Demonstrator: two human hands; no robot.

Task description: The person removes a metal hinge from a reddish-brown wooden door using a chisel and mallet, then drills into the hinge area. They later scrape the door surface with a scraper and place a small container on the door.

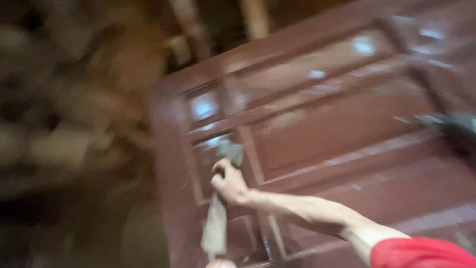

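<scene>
Grey cloth [216, 226], limp and dusty-looking, hangs in a long strip against the reddish-brown door [347, 124], which lies tilted across the view. The right hand [229, 182] has its fingers closed tight around the cloth's upper part, a bunched end [233, 151] sticking out above the fist while the rest trails down toward the lower edge of the picture. The hand sits over a narrow recessed panel near the door's left side. At the very bottom a bit of skin [220, 263] shows, probably the left hand; I cannot tell whether it is open or closed. A red sleeve [421, 253] covers the right upper arm. At the right edge a dark blurred object [456, 129] rests on the door, too smeared to name.

The glossy surface looks wet or freshly coated, so the dangling tail could drag across it and leave streaks or lint. The heavy motion blur also hints at quick movement, which could make the hand slip.
</scene>
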